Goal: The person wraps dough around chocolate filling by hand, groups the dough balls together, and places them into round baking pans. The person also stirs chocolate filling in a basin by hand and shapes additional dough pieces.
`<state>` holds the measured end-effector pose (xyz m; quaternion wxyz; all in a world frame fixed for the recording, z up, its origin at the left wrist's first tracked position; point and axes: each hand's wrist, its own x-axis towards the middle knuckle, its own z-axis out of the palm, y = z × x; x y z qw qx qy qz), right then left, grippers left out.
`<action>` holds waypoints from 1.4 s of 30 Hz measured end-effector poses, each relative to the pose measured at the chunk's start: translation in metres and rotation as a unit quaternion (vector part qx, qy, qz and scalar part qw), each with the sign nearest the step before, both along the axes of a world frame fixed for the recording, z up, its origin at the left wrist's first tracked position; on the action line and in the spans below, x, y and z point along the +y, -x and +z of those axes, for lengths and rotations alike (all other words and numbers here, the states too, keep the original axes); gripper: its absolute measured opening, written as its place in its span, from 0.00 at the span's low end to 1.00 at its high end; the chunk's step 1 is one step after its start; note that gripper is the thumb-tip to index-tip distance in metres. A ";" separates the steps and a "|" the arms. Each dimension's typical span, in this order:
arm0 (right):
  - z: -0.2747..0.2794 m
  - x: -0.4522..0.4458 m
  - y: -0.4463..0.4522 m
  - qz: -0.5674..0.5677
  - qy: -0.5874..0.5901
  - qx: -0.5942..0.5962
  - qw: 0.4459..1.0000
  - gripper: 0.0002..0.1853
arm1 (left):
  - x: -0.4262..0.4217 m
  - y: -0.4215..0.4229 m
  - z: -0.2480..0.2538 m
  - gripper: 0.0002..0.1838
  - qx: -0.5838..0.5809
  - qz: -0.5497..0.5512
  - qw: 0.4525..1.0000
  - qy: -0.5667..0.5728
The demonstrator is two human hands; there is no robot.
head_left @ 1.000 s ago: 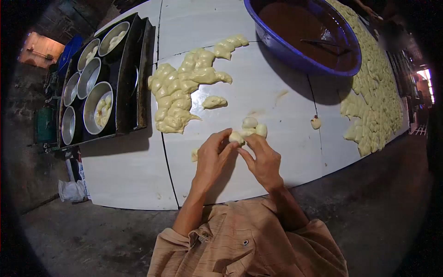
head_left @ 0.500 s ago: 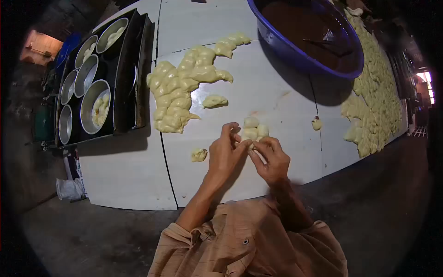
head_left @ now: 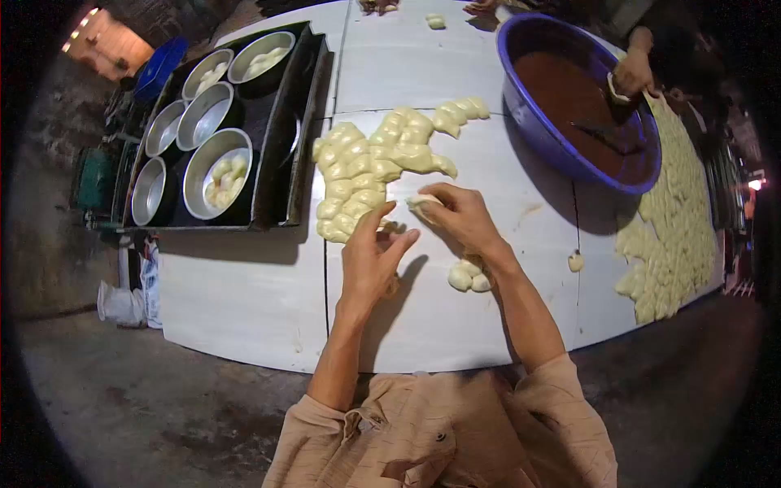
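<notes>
At the far left of the frame, below its middle, we see a white plastic bag (head_left: 122,304). Above it, at upper left, a black metal tray (head_left: 304,159) bears six round baking tins (head_left: 205,119); we can make out pale dough pieces in three of them. Right of the tray, above centre, a lumpy sheet of yellowish dough (head_left: 358,175) lies on the white tabletop (head_left: 244,301). Just below its lower edge we find the left hand (head_left: 376,259), thumb and fingers curved and spread apart, with nothing visible between them. At the centre, the right hand (head_left: 462,218) pinches a small dough piece (head_left: 421,203) between thumb and fingers, just right of the sheet. Below that hand, beside the forearm, sits a cluster of dough balls (head_left: 461,279), touching one another. At upper right, a purple basin (head_left: 533,150) holds a brown mixture (head_left: 561,98); a co-worker's hand (head_left: 633,75) is at its right rim, with something pale at the fingertips. Below the basin we see a small dough scrap (head_left: 576,262), and farther right, a broad spread of dough pieces (head_left: 663,236).
</notes>
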<state>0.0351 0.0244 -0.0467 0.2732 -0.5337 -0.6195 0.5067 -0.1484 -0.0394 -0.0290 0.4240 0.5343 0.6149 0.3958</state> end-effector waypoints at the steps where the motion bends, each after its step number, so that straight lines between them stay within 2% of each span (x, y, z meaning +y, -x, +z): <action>1: 0.014 -0.004 -0.003 0.010 0.050 0.068 0.996 0.18 | 0.005 0.001 0.002 0.29 -0.036 -0.013 0.999 0.030; 3: 0.027 -0.014 -0.005 0.012 0.139 0.179 0.974 0.18 | 0.012 -0.001 0.008 0.30 -0.089 -0.026 0.994 0.066; 4: 0.026 -0.016 -0.005 0.016 0.146 0.188 0.971 0.17 | 0.015 0.000 0.009 0.25 -0.114 -0.048 0.988 0.097; 6: 0.045 -0.021 -0.007 -0.023 0.237 0.243 0.940 0.15 | 0.014 -0.003 0.008 0.18 -0.191 -0.039 0.970 0.146; 9: 0.039 -0.030 -0.007 -0.033 0.233 0.268 0.934 0.15 | 0.007 -0.004 0.013 0.14 -0.205 -0.032 0.970 0.127; 10: 0.029 -0.034 -0.005 -0.023 0.218 0.224 0.949 0.11 | 0.004 -0.003 0.012 0.14 -0.216 -0.034 0.967 0.127; 12: 0.017 -0.039 0.001 -0.009 0.171 0.283 0.944 0.09 | -0.002 0.001 0.006 0.12 -0.236 -0.037 0.963 0.126; 15: 0.028 -0.044 0.000 -0.026 0.249 0.286 0.925 0.10 | -0.011 0.009 0.004 0.12 -0.305 0.000 0.939 0.156; 16: 0.027 -0.046 0.001 -0.023 0.221 0.280 0.934 0.15 | -0.014 0.011 0.004 0.12 -0.322 0.016 0.932 0.167; 18: 0.033 -0.052 0.006 0.009 0.161 0.241 0.957 0.15 | -0.018 0.012 0.002 0.13 -0.320 0.018 0.931 0.176; 20: 0.026 -0.058 0.009 0.055 0.061 0.120 0.989 0.16 | -0.023 0.010 -0.001 0.13 -0.317 0.017 0.931 0.182; 21: 0.023 -0.060 0.010 0.077 0.010 0.059 0.995 0.16 | -0.026 0.009 0.009 0.12 -0.291 0.005 0.942 0.170; 24: 0.072 -0.067 0.003 0.186 0.058 -0.125 0.973 0.16 | -0.036 0.016 0.005 0.10 -0.239 0.005 0.956 0.171; 27: 0.062 -0.078 -0.025 0.289 0.078 0.007 0.954 0.16 | -0.048 0.025 -0.009 0.11 -0.196 0.089 0.970 0.111; 28: 0.058 -0.081 -0.032 0.192 0.122 0.066 0.971 0.17 | -0.053 0.028 -0.011 0.12 -0.171 0.121 0.974 0.084; 29: 0.055 -0.084 -0.038 0.093 0.165 0.125 0.974 0.17 | -0.062 0.032 -0.007 0.14 -0.124 0.056 0.988 0.070; 30: 0.054 -0.087 -0.042 -0.011 0.206 0.182 0.962 0.18 | -0.070 0.031 -0.008 0.15 0.051 0.017 0.999 0.006; 31: 0.057 -0.086 -0.043 -0.129 0.218 0.231 0.939 0.19 | -0.077 0.029 -0.010 0.15 0.224 -0.027 0.972 -0.059; 32: 0.057 -0.089 -0.044 -0.170 0.199 0.347 0.900 0.15 | -0.083 0.026 -0.012 0.16 0.388 -0.072 0.910 -0.126; 33: 0.055 -0.088 -0.049 -0.161 0.167 0.328 0.916 0.12 | -0.085 0.021 -0.020 0.18 0.340 -0.069 0.933 -0.093; 34: 0.052 -0.086 -0.055 -0.154 0.134 0.306 0.930 0.10 | -0.090 0.019 -0.025 0.21 0.385 -0.079 0.916 -0.078; 36: 0.042 -0.087 -0.063 -0.145 0.038 0.253 0.956 0.09 | -0.092 0.020 -0.029 0.25 0.393 -0.071 0.915 -0.061; 37: 0.040 -0.088 -0.065 -0.138 -0.009 0.226 0.964 0.10 | -0.089 0.022 -0.028 0.35 0.394 -0.070 0.914 -0.061; 40: 0.052 -0.095 -0.059 -0.196 0.034 0.277 0.940 0.11 | -0.081 0.020 -0.003 0.46 0.358 -0.046 0.927 -0.098; 41: 0.058 -0.099 -0.055 -0.196 0.079 0.325 0.922 0.21 | -0.077 0.016 0.001 0.53 0.336 -0.049 0.934 -0.108; 42: 0.062 -0.102 -0.049 -0.196 0.090 0.341 0.915 0.24 | -0.071 0.008 0.012 0.50 0.288 -0.061 0.946 -0.136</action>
